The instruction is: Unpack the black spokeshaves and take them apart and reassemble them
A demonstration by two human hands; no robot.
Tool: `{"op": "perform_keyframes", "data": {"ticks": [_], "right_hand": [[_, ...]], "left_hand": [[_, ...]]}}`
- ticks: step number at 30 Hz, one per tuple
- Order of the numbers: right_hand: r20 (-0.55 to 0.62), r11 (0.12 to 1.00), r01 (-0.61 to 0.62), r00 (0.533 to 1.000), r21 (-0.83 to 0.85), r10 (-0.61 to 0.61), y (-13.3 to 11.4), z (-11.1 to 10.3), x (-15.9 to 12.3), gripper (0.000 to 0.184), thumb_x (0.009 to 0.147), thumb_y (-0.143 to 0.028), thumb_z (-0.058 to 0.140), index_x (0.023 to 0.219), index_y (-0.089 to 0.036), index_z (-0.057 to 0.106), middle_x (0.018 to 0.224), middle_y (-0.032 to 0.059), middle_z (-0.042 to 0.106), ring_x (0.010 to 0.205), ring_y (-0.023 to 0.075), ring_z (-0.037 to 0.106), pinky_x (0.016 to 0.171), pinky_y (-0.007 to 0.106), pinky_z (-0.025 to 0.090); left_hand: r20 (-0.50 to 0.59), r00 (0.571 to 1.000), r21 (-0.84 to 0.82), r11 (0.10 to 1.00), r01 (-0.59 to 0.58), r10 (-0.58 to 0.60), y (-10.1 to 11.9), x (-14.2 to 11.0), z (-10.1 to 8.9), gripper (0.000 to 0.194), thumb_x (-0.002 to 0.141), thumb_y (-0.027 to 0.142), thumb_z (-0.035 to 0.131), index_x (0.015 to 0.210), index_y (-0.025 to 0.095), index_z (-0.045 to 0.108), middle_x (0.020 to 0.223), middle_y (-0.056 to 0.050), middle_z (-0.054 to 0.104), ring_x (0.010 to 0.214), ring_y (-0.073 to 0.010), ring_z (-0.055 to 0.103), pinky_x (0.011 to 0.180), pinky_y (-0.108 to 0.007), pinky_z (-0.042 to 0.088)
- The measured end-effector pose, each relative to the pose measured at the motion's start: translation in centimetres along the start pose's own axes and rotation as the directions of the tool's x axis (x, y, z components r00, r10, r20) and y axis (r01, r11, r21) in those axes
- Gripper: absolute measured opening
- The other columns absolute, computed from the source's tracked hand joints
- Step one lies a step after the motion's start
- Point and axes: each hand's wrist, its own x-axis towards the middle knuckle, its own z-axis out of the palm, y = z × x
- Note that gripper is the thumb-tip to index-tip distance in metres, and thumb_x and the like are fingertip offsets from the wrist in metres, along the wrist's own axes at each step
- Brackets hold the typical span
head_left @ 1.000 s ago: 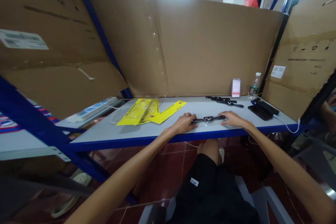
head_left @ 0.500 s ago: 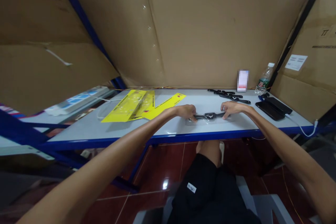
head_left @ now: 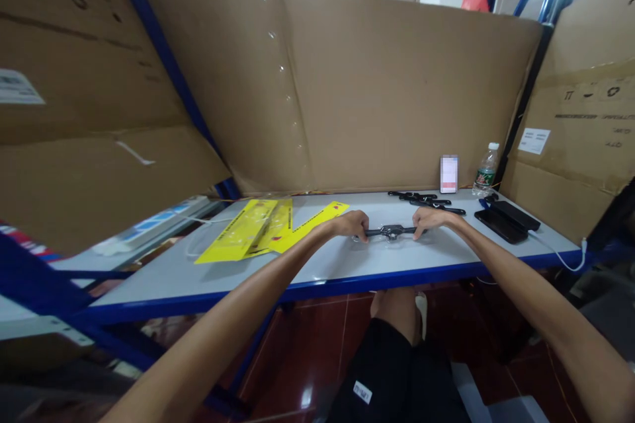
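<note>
A black wristwatch (head_left: pixel 391 231) is stretched out flat between my hands, low over the front part of the table. My left hand (head_left: pixel 354 223) is closed on one end of its strap. The other strap end is pinched in the fingers of my right hand (head_left: pixel 427 219). Clear plastic packaging (head_left: pixel 380 244) shows under and around the watch, though its shape is hard to make out. Behind my right hand lie several more black watches (head_left: pixel 421 199) in a loose row.
Yellow printed cards (head_left: pixel 238 231) with clear plastic on them lie to the left. A lit phone (head_left: pixel 448 175) leans at the back beside a water bottle (head_left: pixel 485 170). A dark open case (head_left: pixel 501 225) with a white cable (head_left: pixel 565 264) is at right. Cardboard (head_left: pixel 397 92) walls the back.
My view has tilted up, showing more ceiling. The watch, still held at both strap ends, has turned from face-up to more edge-on.
</note>
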Motion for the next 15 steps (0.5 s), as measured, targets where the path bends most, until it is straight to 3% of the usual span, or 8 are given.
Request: {"op": "perform_keyframes", "data": {"ticks": [3, 5, 8, 11, 15], "right_hand": [[-0.222, 0.995, -0.036, 0.975, -0.095, 0.014, -1.2, 1.0, -0.8, 0.022, 0.096, -0.035, 0.063, 0.104, -0.015, 0.066, 0.105, 0.0085, 0.069, 0.096, 0.0225, 0.065, 0.086, 0.039, 0.052], [-0.357, 0.987, -0.054, 0.934, -0.148, -0.002, -2.2, 2.2, -1.6, 0.021, 0.097, -0.024, 0.057, 0.113, -0.013, 0.065, 0.117, 0.0167, 0.066, 0.111, 0.0288, 0.060, 0.096, 0.043, 0.045], [-0.461, 0.975, -0.056, 0.886, -0.215, -0.051, -3.3, 4.3, -3.0, 0.025, 0.096, -0.015, 0.049, 0.118, -0.011, 0.063, 0.121, 0.0213, 0.064, 0.120, 0.0325, 0.054, 0.102, 0.043, 0.038], [-0.497, 0.963, -0.038, 0.861, -0.267, -0.104, -3.6, 5.6, -4.3, 0.026, 0.096, -0.012, 0.047, 0.116, -0.014, 0.063, 0.115, 0.0180, 0.066, 0.116, 0.0310, 0.054, 0.098, 0.040, 0.039], [-0.533, 0.953, -0.009, 0.830, -0.304, -0.163, -3.4, 6.6, -5.8, 0.022, 0.096, -0.015, 0.049, 0.110, -0.016, 0.067, 0.110, 0.0154, 0.068, 0.110, 0.0306, 0.056, 0.094, 0.040, 0.040]], "left_hand": [[-0.215, 0.977, 0.101, 0.995, 0.021, 0.001, 0.3, -1.0, 0.0, 0.009, 0.090, 0.024, 0.067, 0.094, 0.016, 0.066, 0.098, -0.008, 0.068, 0.096, -0.0251, 0.065, 0.086, -0.040, 0.051], [-0.322, 0.946, 0.150, 0.989, 0.017, 0.033, 0.4, -1.8, 0.7, 0.011, 0.087, 0.018, 0.064, 0.098, 0.017, 0.066, 0.106, -0.013, 0.068, 0.108, -0.0314, 0.063, 0.092, -0.042, 0.046], [-0.374, 0.922, 0.202, 0.979, -0.023, 0.098, 0.4, -3.1, 2.2, 0.014, 0.088, 0.021, 0.063, 0.101, 0.017, 0.066, 0.109, -0.015, 0.067, 0.108, -0.0334, 0.062, 0.092, -0.042, 0.046], [-0.396, 0.904, 0.239, 0.969, -0.066, 0.159, 0.5, -4.4, 3.4, 0.015, 0.096, 0.028, 0.056, 0.100, 0.017, 0.066, 0.108, -0.015, 0.066, 0.104, -0.0315, 0.062, 0.090, -0.042, 0.047], [-0.420, 0.882, 0.282, 0.954, -0.097, 0.214, 1.3, -6.1, 4.7, 0.015, 0.097, 0.026, 0.055, 0.099, 0.018, 0.068, 0.103, -0.014, 0.067, 0.109, -0.0316, 0.057, 0.094, -0.044, 0.045]]}}
